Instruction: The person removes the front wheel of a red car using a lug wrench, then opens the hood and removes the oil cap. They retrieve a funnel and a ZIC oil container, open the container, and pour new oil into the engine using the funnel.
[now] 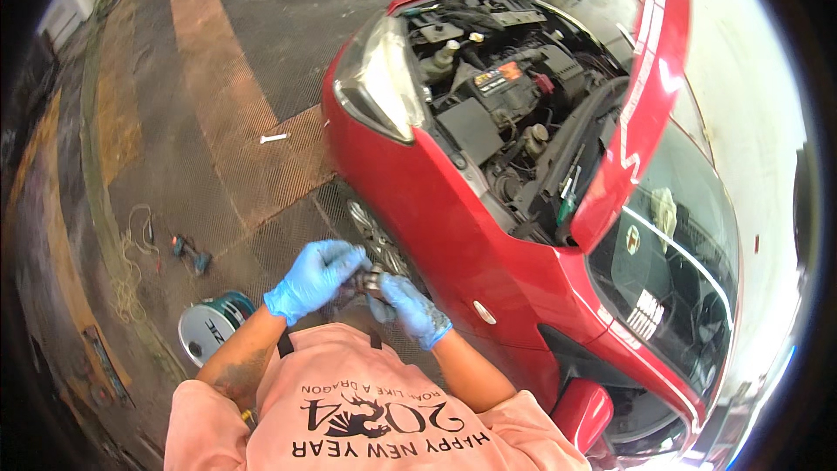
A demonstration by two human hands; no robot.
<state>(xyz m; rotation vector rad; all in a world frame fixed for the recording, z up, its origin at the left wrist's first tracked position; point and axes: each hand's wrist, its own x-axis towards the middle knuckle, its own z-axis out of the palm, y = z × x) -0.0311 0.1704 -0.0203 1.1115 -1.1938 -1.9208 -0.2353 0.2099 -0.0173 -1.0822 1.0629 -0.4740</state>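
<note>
Close in front of my chest, both hands, in blue gloves, meet around a small dark metal part with a rounded, ringed shape; its exact kind does not show. My left hand grips it from the left, fingers curled over its top. From the right, my right hand closes on the same part, and its glove is smeared with dark grease. The fingers hide much of the part. Just beyond my hands is the front wheel of a red car.
The car's hood is raised over the engine bay with its battery. A bucket stands at my left. On the floor lie a cordless power tool, a coiled cord and a small white strip.
</note>
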